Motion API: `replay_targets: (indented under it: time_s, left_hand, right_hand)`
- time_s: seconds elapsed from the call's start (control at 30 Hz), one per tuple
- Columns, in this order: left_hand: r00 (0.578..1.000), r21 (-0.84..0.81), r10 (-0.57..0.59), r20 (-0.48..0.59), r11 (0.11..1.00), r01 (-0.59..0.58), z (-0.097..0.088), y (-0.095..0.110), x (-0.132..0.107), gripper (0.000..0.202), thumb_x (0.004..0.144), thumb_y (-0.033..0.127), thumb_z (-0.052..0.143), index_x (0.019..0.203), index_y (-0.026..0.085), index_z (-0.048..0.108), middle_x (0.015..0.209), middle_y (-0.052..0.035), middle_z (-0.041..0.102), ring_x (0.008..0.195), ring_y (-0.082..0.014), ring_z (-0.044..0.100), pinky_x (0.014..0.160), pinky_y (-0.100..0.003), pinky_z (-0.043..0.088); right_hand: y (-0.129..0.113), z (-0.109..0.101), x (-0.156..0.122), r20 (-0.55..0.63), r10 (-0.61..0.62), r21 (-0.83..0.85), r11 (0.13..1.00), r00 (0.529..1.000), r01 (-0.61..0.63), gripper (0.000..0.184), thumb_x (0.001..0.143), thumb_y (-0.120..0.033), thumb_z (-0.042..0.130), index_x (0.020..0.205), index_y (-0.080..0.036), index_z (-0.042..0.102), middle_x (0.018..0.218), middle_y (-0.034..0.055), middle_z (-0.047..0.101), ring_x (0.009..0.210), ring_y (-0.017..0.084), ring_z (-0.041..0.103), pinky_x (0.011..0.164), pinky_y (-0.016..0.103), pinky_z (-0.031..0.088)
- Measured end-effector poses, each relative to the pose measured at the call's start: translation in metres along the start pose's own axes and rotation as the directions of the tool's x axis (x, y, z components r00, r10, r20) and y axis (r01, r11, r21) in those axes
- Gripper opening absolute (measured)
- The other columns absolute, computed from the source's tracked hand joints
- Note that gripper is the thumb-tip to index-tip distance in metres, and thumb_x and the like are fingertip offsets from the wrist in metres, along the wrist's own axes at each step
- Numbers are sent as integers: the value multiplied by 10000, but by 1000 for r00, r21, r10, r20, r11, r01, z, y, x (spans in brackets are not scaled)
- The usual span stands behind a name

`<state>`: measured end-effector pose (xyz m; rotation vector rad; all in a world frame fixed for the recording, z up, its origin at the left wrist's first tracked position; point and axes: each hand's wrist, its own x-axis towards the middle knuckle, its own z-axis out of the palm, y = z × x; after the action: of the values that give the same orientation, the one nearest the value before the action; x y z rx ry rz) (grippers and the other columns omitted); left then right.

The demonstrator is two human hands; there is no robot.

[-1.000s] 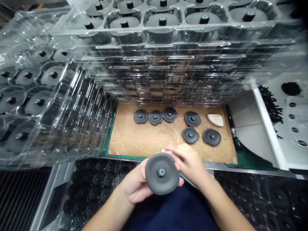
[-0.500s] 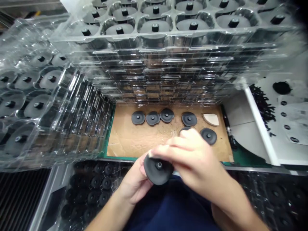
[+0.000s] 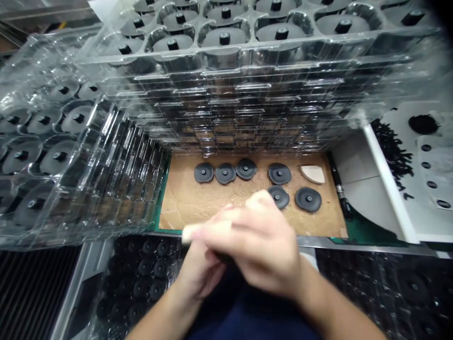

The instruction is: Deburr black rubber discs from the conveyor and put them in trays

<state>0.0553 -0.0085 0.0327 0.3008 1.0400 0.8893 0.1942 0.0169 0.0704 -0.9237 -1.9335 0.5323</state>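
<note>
My left hand (image 3: 200, 271) is cupped low in front of me, and my right hand (image 3: 253, 245) lies over it, blurred by motion, with its fingers stretched to the left. A thin dark edge of a black rubber disc (image 3: 223, 257) shows between the two hands; the rest is hidden under my right hand. Several more black discs with a central nut (image 3: 279, 174) lie on the brown cardboard mat (image 3: 191, 200) just beyond my hands.
A tall stack of clear plastic trays (image 3: 247, 113) holding black discs stands behind the mat, another stack (image 3: 71, 160) at the left. Trays of small black parts (image 3: 141, 269) sit below the bench edge. A white bin (image 3: 389, 184) and a beige wedge (image 3: 312, 173) are at the right.
My right hand has come across from behind the disc and now covers it fully. The disc, plainly seen in my left hand a second ago, is almost hidden.
</note>
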Motion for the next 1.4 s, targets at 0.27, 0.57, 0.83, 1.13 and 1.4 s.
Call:
replay_targets:
  time_s: [0.27,0.57,0.83,1.13,1.4]
  left_hand:
    - [997,-114,71,-27,991,-73,-7,7,3,615,493,249,874,1071,269,665,1115,-30,706,998,-201,661,829,-236,519]
    - [996,-122,81,35,990,-76,-9,1,7,601,541,357,854,1097,252,651,1115,-37,697,989,-180,654,830,-231,524]
    - [999,-126,47,-16,991,-49,-10,5,8,455,585,188,826,1011,232,674,940,-2,728,846,-148,680,747,-195,540]
    - [1000,-179,10,16,984,-7,-10,12,6,518,508,33,782,973,249,709,988,15,735,888,-143,674,758,-182,532]
    - [977,-199,3,215,979,41,-17,13,-1,210,652,143,763,861,157,739,875,-4,735,896,-164,669,814,-216,519]
  right_hand:
    - [51,32,-61,-32,585,52,810,810,-583,178,883,-214,551,963,-207,709,911,35,729,748,154,638,666,277,493]
    - [9,11,-29,-208,508,63,860,836,-506,204,903,-179,524,1067,-164,645,952,56,701,768,145,634,665,249,521]
    - [-13,15,-1,153,358,29,930,921,-366,202,911,-136,471,996,-133,654,907,73,698,811,182,647,743,299,521]
    - [-19,-5,-11,178,446,-81,895,877,-439,161,880,-102,525,972,-137,652,883,33,695,765,135,632,685,237,464]
    - [-6,8,10,203,31,7,999,979,-33,306,959,-118,388,996,-174,686,818,32,683,667,148,503,630,295,375]
